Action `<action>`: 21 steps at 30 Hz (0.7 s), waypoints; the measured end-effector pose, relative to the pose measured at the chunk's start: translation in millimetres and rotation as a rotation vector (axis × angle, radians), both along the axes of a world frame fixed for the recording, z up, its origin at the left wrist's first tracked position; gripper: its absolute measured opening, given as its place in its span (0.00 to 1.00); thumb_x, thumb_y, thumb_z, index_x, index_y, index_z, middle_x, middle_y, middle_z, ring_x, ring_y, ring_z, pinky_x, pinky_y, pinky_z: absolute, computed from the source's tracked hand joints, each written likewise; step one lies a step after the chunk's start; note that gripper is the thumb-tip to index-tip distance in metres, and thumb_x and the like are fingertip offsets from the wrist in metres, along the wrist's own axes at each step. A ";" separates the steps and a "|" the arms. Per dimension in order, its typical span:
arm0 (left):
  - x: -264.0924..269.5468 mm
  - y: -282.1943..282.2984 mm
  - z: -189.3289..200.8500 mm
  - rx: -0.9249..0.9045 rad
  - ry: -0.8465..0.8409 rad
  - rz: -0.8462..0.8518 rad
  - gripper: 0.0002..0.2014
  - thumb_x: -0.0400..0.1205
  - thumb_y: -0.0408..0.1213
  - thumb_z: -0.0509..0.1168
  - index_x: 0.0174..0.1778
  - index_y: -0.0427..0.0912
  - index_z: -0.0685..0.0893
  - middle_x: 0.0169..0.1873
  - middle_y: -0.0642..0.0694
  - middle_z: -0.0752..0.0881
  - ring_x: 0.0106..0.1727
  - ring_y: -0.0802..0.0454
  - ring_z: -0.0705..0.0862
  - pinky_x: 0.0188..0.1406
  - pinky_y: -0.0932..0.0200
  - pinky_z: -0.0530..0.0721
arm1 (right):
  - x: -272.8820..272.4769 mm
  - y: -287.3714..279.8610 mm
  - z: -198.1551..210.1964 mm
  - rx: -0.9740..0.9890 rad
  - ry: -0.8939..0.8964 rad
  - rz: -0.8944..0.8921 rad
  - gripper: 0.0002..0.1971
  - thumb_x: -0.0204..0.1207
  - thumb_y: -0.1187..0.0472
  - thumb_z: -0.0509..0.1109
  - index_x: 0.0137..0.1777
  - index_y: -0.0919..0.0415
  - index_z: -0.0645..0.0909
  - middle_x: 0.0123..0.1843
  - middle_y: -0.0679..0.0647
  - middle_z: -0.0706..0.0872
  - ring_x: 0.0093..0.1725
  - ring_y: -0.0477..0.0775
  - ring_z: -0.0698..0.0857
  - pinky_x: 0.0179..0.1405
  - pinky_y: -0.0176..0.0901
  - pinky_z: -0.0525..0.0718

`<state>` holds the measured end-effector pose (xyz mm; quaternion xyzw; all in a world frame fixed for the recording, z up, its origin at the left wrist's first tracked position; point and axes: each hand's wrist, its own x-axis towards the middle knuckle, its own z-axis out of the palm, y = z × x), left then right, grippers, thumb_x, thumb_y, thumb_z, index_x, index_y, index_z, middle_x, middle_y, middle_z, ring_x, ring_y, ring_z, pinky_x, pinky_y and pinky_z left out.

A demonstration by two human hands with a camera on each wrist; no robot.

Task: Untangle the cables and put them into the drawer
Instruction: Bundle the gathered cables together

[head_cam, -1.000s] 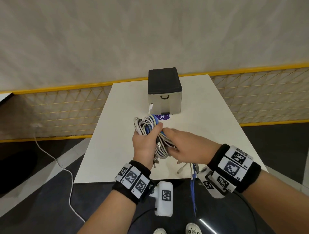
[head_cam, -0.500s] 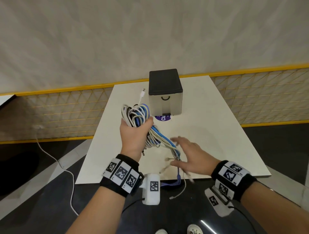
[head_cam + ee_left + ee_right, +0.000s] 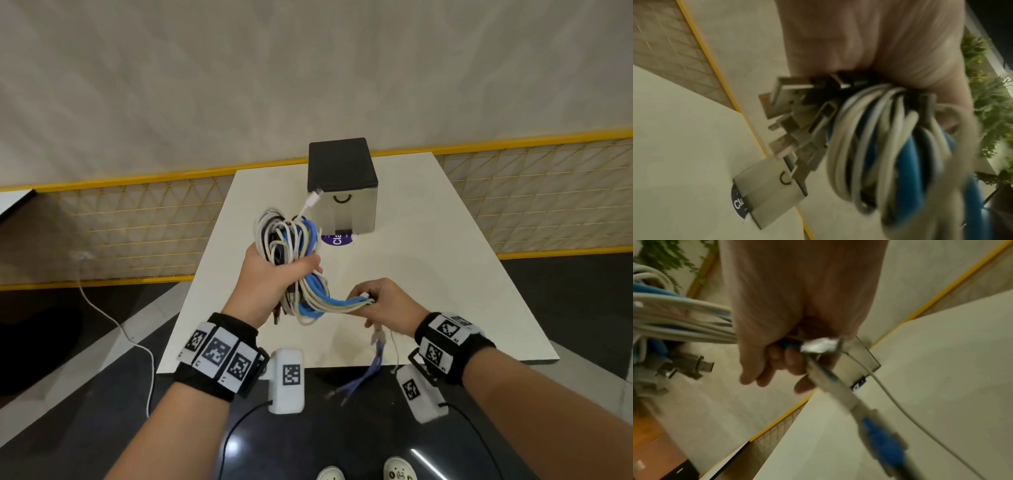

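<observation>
Wall: we recorded a pale, faintly mottled wall (image 3: 308,68) filling the upper half of the head view.
Barrier: we noted a yellow-framed mesh fence (image 3: 137,222) running along the wall's foot, behind the table.
Table: we logged a white rectangular tabletop (image 3: 428,274), its near edge bordering the floor.
Floor: we found a dark glossy floor (image 3: 342,445) with small bright reflections, and a pale grey strip (image 3: 68,387) crossing it at left.
Loose item: we listed a thin white cord (image 3: 113,325) trailing over the floor at left.
Greenery: we saw leafy plants (image 3: 990,97) at the edge of the left wrist view.
</observation>
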<state>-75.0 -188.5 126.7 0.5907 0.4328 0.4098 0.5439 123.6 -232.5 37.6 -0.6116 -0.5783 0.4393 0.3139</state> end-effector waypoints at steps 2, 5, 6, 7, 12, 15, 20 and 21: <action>-3.5 0.2 -3.4 0.000 0.123 -0.113 0.06 0.75 0.24 0.74 0.43 0.37 0.87 0.32 0.46 0.92 0.37 0.52 0.91 0.42 0.57 0.89 | 1.6 7.4 3.7 0.079 -0.088 -0.040 0.04 0.71 0.68 0.74 0.39 0.59 0.88 0.39 0.64 0.90 0.39 0.61 0.87 0.46 0.55 0.88; -2.0 1.8 -10.2 -0.005 0.279 -0.205 0.11 0.72 0.27 0.78 0.47 0.39 0.87 0.33 0.50 0.92 0.38 0.57 0.90 0.40 0.64 0.87 | -1.0 15.2 14.6 0.124 -0.232 -0.144 0.12 0.68 0.76 0.66 0.41 0.62 0.89 0.42 0.63 0.91 0.46 0.61 0.88 0.50 0.51 0.85; -0.4 2.3 -13.3 -0.006 0.299 -0.201 0.12 0.72 0.28 0.78 0.48 0.40 0.86 0.34 0.51 0.91 0.38 0.58 0.90 0.41 0.64 0.87 | -2.3 16.9 17.8 0.144 -0.302 -0.163 0.14 0.68 0.77 0.64 0.44 0.64 0.89 0.43 0.63 0.91 0.46 0.61 0.87 0.50 0.49 0.84; 2.0 1.6 -16.0 0.000 0.303 -0.188 0.13 0.72 0.28 0.78 0.48 0.41 0.86 0.34 0.52 0.90 0.37 0.60 0.89 0.40 0.66 0.87 | -4.1 17.7 20.9 0.165 -0.374 -0.171 0.15 0.68 0.77 0.63 0.46 0.64 0.89 0.44 0.63 0.91 0.46 0.61 0.86 0.49 0.48 0.83; 19.2 -5.2 -33.1 -0.003 0.276 -0.182 0.18 0.70 0.26 0.78 0.51 0.47 0.83 0.39 0.53 0.90 0.40 0.63 0.88 0.39 0.70 0.84 | -19.7 13.7 35.1 0.275 -0.619 -0.112 0.13 0.74 0.71 0.61 0.50 0.61 0.86 0.44 0.60 0.88 0.44 0.62 0.84 0.40 0.45 0.79; 27.3 -9.0 -41.4 -0.078 0.225 -0.145 0.22 0.71 0.31 0.80 0.57 0.47 0.82 0.47 0.49 0.90 0.49 0.56 0.90 0.51 0.59 0.88 | -22.8 13.1 41.6 0.315 -0.625 -0.120 0.08 0.76 0.65 0.63 0.40 0.63 0.82 0.38 0.59 0.86 0.38 0.61 0.82 0.35 0.44 0.74; 30.0 -13.7 -45.8 -0.243 0.123 -0.122 0.40 0.63 0.44 0.85 0.68 0.45 0.72 0.59 0.45 0.85 0.57 0.51 0.89 0.57 0.51 0.89 | -23.7 12.5 40.0 0.328 -0.539 -0.136 0.03 0.75 0.61 0.66 0.40 0.59 0.77 0.33 0.51 0.81 0.33 0.53 0.80 0.33 0.44 0.76; 30.8 -13.4 -44.7 -0.248 0.116 -0.142 0.39 0.64 0.41 0.85 0.67 0.45 0.73 0.58 0.45 0.86 0.57 0.50 0.89 0.56 0.52 0.89 | -24.6 11.6 37.4 0.351 -0.469 -0.149 0.06 0.76 0.61 0.66 0.51 0.59 0.78 0.37 0.52 0.85 0.36 0.55 0.83 0.36 0.47 0.81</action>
